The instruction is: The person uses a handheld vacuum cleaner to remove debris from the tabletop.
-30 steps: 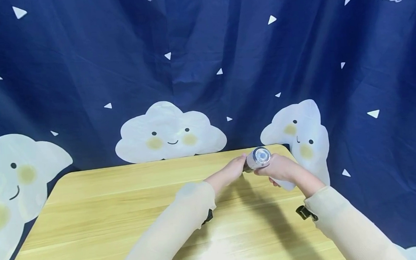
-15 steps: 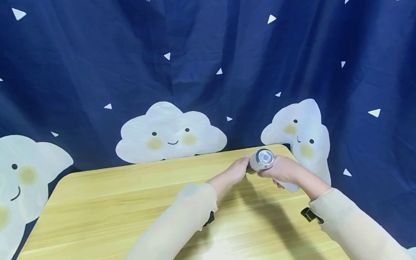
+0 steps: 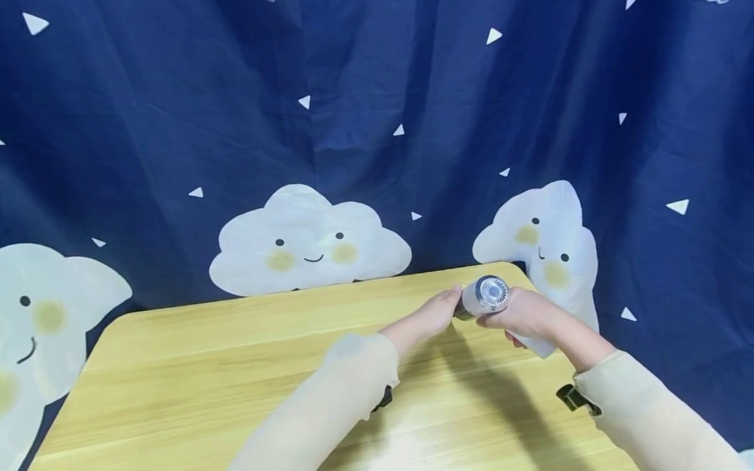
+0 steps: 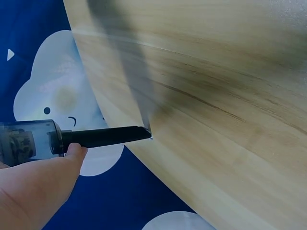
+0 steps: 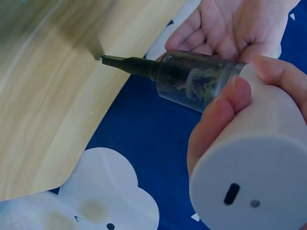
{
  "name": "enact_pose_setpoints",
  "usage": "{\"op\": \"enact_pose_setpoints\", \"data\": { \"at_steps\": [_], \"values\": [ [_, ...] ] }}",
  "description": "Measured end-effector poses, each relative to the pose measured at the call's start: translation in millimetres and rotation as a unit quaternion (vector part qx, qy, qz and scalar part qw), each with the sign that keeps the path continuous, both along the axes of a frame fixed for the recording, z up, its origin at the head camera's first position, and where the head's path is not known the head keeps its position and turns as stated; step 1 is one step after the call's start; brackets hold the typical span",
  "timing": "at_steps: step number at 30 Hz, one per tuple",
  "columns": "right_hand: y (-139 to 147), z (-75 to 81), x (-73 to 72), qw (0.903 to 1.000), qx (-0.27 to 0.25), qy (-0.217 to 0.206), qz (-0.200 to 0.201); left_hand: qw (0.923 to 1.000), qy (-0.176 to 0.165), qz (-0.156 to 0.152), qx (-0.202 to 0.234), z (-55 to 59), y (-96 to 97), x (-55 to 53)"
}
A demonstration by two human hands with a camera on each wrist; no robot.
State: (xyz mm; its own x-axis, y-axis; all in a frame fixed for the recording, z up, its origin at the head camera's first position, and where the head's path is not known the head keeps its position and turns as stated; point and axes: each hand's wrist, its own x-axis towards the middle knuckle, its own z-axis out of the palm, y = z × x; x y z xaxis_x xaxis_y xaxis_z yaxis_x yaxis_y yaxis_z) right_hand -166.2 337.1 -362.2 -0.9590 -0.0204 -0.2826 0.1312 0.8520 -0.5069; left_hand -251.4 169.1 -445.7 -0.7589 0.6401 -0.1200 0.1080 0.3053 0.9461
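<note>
A handheld vacuum cleaner (image 3: 486,297) hangs tilted over the table's far right corner. It has a white handle (image 5: 268,124), a clear dust chamber (image 5: 184,79) with dark bits inside, and a slim black nozzle (image 4: 105,136). My right hand (image 3: 530,316) grips the white handle, fingers wrapped round it. My left hand (image 3: 428,316) is at the chamber, palm turned towards it and fingers mostly extended; in the left wrist view a fingertip touches the nozzle's base. The nozzle's tip is at the tabletop near its edge; contact is hard to confirm.
A light wooden table (image 3: 198,394) with rounded corners spans the lower half of the head view. Behind it hangs a dark blue curtain (image 3: 352,69) printed with white clouds and triangles. Both sleeves are cream, with small black devices (image 3: 579,400) at the cuffs.
Both hands and the vacuum cleaner have shifted slightly rightward and nearer the person. The hold on the handle looks the same.
</note>
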Motion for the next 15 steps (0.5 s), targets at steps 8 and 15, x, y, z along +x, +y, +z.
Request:
{"op": "enact_pose_setpoints", "data": {
  "at_steps": [8, 15],
  "values": [
    [7, -5.9, -9.3, 0.9996, 0.020, 0.017, 0.006, 0.9999, 0.011, 0.012, 0.003, -3.2, 6.4, -6.5],
    [7, -2.1, -15.2, 0.9991, 0.039, 0.011, 0.010, 0.9988, -0.031, 0.014, 0.035, -7.6, 10.9, -13.7]
  ]
}}
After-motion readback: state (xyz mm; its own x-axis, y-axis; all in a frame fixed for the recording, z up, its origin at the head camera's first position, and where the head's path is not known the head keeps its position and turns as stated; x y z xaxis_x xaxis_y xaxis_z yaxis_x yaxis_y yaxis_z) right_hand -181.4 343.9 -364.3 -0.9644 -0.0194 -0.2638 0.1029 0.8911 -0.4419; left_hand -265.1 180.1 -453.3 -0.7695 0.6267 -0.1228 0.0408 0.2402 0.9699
